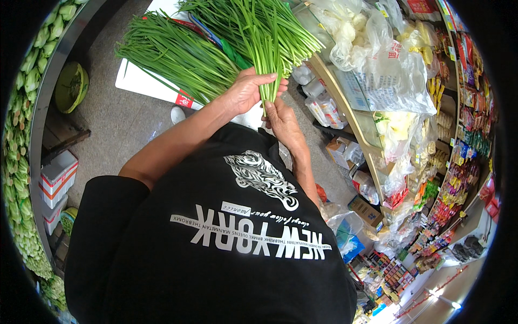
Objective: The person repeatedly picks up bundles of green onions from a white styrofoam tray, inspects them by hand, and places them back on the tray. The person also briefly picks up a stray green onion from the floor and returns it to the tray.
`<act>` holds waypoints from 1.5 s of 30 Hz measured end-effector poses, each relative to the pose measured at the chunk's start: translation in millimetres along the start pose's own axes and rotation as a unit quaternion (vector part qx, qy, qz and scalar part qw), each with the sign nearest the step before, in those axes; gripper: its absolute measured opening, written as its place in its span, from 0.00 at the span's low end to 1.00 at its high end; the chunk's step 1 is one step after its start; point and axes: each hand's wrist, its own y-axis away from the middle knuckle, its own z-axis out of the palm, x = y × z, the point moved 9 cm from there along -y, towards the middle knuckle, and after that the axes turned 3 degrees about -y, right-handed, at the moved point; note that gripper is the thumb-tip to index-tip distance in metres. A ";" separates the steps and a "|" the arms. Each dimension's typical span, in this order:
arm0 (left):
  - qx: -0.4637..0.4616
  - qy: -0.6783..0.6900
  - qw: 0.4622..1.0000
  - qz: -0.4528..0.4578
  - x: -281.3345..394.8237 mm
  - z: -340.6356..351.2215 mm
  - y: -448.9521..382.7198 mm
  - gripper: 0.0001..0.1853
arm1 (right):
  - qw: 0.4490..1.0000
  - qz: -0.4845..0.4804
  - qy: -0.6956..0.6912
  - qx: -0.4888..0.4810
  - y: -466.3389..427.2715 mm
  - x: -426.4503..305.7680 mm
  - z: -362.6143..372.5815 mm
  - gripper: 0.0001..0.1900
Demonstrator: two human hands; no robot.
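Note:
Both my hands hold a small bunch of garlic chives [262, 48] by its pale stem part, the leaves pointing away from me. My left hand [247, 90] is wrapped round the stems, thumb across them. Just below it, my right hand [281, 121] grips the stem ends between thumb and fingers. Beyond my hands lie two larger piles of chives: the left pile [182, 58] rests on a white board [133, 79] with a red printed patch, and the right pile [301, 40] lies partly behind the held bunch. Green and blue wrapping [234, 54] shows between the piles.
A wood-edged glass display [356, 117] with plastic bags [392, 77] stands close on the right, packaged goods beyond. Leafy vegetables [18, 170] line a metal-edged shelf at far left. A green basket [72, 87] and white foam boxes [58, 178] are near it on the left.

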 end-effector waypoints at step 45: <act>0.066 -0.002 0.986 0.155 110.5 -47.5 -13.5 0.11 | 0.944 -0.084 0.319 0.007 25.7 25.7 -55.7 0.15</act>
